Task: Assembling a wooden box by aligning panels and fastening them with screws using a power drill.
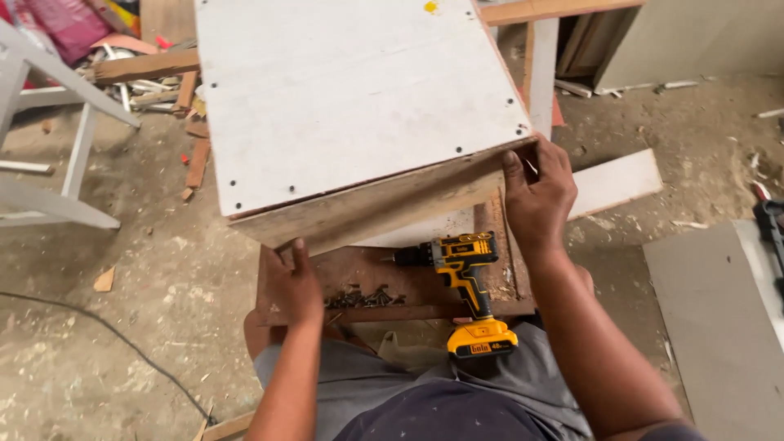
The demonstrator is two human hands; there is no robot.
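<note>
**Both hands on the box's near edge**

The right hand (537, 192) gripped the box (351, 98) at its near right corner, fingers curled over the top edge, thumb against the wooden side. The left hand (296, 286) pressed up under the near left edge, fingers hidden beneath it, so its grip could not be told. The box, white on top with a row of screws along its edges, tilted away from the person, above both hands. Between the arms, a yellow drill (464, 282) lay on a brown board (359, 273) beside a heap of dark screws (363, 297). Dusty floor (163, 269) with wood scraps (196, 155) lay around.
</note>
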